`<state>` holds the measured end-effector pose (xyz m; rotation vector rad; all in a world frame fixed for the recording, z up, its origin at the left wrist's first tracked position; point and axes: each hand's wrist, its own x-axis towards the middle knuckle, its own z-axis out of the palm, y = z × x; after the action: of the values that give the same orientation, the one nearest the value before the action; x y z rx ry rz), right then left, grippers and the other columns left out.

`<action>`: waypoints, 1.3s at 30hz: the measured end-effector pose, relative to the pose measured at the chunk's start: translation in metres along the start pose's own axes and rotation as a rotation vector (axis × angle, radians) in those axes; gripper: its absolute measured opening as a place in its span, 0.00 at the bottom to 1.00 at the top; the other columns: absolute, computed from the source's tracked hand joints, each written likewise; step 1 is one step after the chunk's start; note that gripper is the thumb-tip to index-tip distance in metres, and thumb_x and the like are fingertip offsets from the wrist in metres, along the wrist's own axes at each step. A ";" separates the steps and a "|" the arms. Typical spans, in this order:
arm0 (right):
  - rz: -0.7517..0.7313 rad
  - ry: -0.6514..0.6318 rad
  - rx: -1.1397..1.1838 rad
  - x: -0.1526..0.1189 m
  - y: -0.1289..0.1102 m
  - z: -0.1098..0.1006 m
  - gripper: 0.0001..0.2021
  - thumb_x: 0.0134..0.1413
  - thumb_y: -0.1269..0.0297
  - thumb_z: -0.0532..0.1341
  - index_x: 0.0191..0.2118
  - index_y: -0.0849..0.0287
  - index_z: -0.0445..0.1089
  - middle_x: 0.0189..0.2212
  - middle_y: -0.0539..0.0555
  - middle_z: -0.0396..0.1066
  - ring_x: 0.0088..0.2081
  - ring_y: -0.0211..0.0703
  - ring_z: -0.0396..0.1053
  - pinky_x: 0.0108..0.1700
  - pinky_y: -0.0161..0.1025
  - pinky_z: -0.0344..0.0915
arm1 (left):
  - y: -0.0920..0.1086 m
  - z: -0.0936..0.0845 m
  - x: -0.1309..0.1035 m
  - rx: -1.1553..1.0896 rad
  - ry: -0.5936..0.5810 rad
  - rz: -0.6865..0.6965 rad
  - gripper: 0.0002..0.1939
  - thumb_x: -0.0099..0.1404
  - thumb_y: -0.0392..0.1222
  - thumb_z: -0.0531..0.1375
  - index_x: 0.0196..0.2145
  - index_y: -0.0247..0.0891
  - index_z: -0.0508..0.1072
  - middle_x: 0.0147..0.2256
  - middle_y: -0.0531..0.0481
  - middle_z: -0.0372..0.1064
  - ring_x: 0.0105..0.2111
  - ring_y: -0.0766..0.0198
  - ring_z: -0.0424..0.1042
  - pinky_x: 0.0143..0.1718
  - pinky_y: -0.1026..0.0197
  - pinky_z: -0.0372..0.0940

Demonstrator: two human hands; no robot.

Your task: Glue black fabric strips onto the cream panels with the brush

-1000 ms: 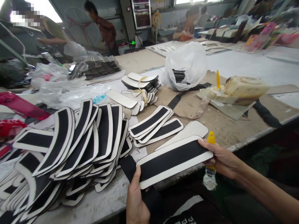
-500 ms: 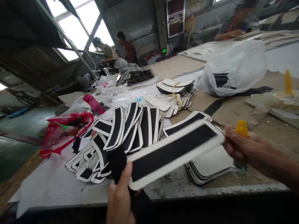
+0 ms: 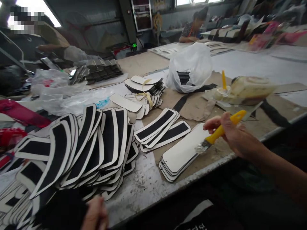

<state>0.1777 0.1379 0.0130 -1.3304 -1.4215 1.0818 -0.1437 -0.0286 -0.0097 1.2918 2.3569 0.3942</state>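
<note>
My right hand [image 3: 236, 135] is closed on the yellow handle of a paintbrush [image 3: 217, 132]. The brush's pale-smeared bristles rest at the top white panel of a small stack of rounded panels [image 3: 184, 151]. Low in the view, my left hand [image 3: 96, 214] is closed on a black piece [image 3: 62, 209], whose outline is lost in the dark. Beside it spreads a big fanned pile of white-edged panels with black centres [image 3: 93, 150]. A smaller group of these panels [image 3: 159, 127] lies between the big pile and the brush.
A tied bundle of panels [image 3: 144, 84] lies behind the piles. Farther right stand a clear plastic bag [image 3: 190, 67] with dark pieces inside and a pale glue container [image 3: 251, 89] with a yellow-handled tool [image 3: 224, 80]. The table's front edge [image 3: 148, 201] runs diagonally. Other people work at the back.
The black-centred panel held between both hands has left them. My right hand now extends the brush to the white stack; my left hand has moved down and left. The view has turned right.
</note>
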 end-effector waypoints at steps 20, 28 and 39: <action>0.181 -0.307 -0.003 -0.028 0.024 0.059 0.12 0.52 0.54 0.60 0.33 0.59 0.65 0.23 0.46 0.65 0.22 0.34 0.64 0.27 0.33 0.63 | 0.085 0.108 0.007 -0.699 -0.035 -0.140 0.26 0.54 0.50 0.60 0.47 0.32 0.70 0.24 0.53 0.64 0.27 0.61 0.65 0.34 0.59 0.62; -0.088 -0.149 -0.318 -0.024 0.028 0.041 0.09 0.55 0.57 0.58 0.33 0.57 0.68 0.27 0.51 0.69 0.28 0.41 0.68 0.29 0.37 0.66 | 0.087 0.104 0.004 -0.574 -0.081 -0.143 0.16 0.57 0.50 0.57 0.38 0.35 0.71 0.23 0.52 0.64 0.26 0.58 0.66 0.33 0.58 0.60; -0.334 0.059 -0.675 -0.010 0.038 -0.009 0.06 0.57 0.61 0.56 0.34 0.56 0.67 0.33 0.53 0.69 0.38 0.45 0.68 0.44 0.42 0.64 | 0.086 0.104 0.005 -0.508 -0.078 -0.148 0.12 0.56 0.51 0.57 0.23 0.41 0.66 0.23 0.48 0.68 0.28 0.53 0.70 0.33 0.56 0.60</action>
<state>0.1953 0.1296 -0.0227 -1.4786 -1.9723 0.3386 -0.0327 0.0254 -0.0640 0.8726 2.0800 0.8144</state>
